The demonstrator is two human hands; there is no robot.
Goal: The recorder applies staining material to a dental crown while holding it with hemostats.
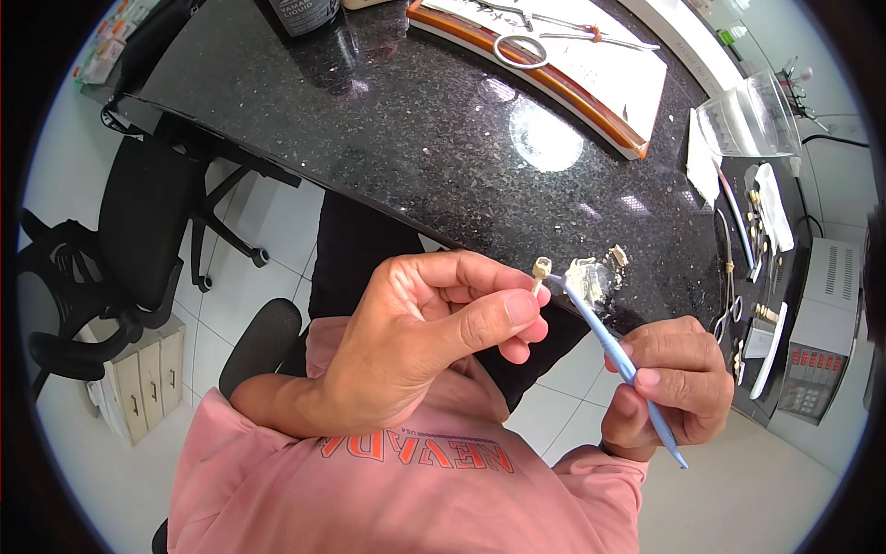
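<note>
Between the thumb and fingertips of my left hand [415,337] is a small cream tooth-shaped piece [542,267] on a thin stem, held upright just off the counter's near edge. My right hand [678,379] grips a slim light-blue hand tool [604,340] like a pen. Its thin dark tip lies right beside the tooth-shaped piece; whether they touch I cannot tell. Just beyond the tool, a smear of cream material [584,279] lies on the black speckled counter [369,138], with small crumbly bits [618,253] next to it.
Forceps with ring handles [520,52] lie on a white slab [632,88] with an orange-brown edge. At right are a clear container [752,120], small tooth-shaped pieces [755,208] and a grey machine [821,319]. A dark bottle [303,13] stands far left; an office chair [138,212] is left.
</note>
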